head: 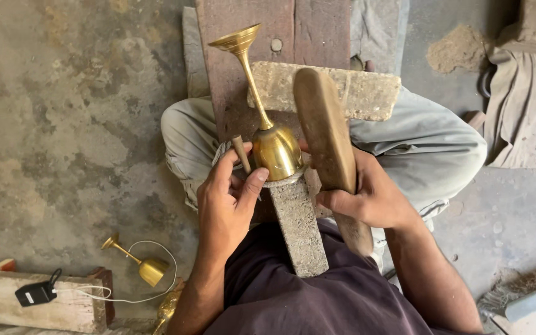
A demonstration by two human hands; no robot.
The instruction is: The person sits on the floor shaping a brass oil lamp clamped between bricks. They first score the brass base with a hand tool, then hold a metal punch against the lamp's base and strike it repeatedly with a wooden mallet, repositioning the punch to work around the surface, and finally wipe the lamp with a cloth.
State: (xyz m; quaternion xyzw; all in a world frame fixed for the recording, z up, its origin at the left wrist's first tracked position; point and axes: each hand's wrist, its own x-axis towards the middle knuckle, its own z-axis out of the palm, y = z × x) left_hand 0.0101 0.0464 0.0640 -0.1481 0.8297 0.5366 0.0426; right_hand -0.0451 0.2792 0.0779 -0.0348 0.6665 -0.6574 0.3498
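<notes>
**Brass goblet held on a stone bar, wooden mallet over it**

The concrete floor [63, 124] fills most of the view, grey and stained. On it the person sits cross-legged in pale trousers [429, 142], and a reddish plank [231, 74] runs away from the lap. A rough stone block [367, 93] lies across this plank. A narrow stone bar [299, 229] goes from the lap up to the block.

The wooden mallet [324, 124] is the next in size; the right hand [367, 198] has its fingers clenched around the handle, and the mallet head covers part of the block. The brass goblet [268, 124] lies mouth down on the end of the bar, its foot pointing away. The left hand [224, 205] grips a small wooden peg [241, 152], with the thumb touching the goblet's cup.

At the lower left lies a pale wooden block [44, 304] with a black charger [35, 293] and white cable on it. A 2nd brass goblet [138, 260] lies just beside it.
</notes>
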